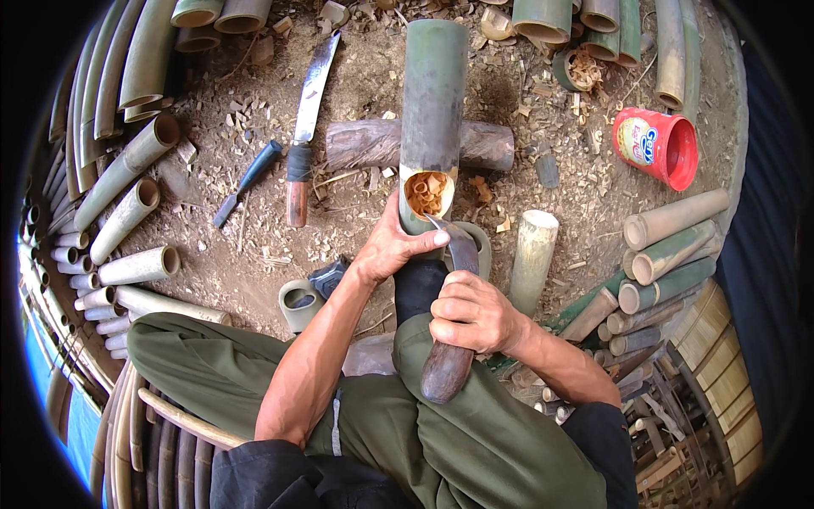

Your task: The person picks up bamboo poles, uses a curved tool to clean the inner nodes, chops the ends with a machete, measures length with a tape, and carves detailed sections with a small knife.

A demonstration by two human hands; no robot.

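A thick green bamboo tube (433,93) lies pointing away from me, propped across a dark wooden log (360,144). Its near end has an opening filled with curled orange-brown shavings (426,193). My left hand (393,243) grips the tube's near end from the left, thumb laid across toward the blade. In my right hand (476,312) is a curved carving knife (461,248) with a thick dark wooden handle (447,373), fingers wrapped round it. The knife's hooked tip sits at the lower rim of the opening; whether it touches cannot be made out.
A machete (312,102) and a chisel (246,184) lie on the chip-strewn ground to the left. A red plastic tub (678,151) rests on its side at the right. A pale bamboo piece (534,250) stands near my right knee. Bamboo tubes (136,265) are stacked along both sides.
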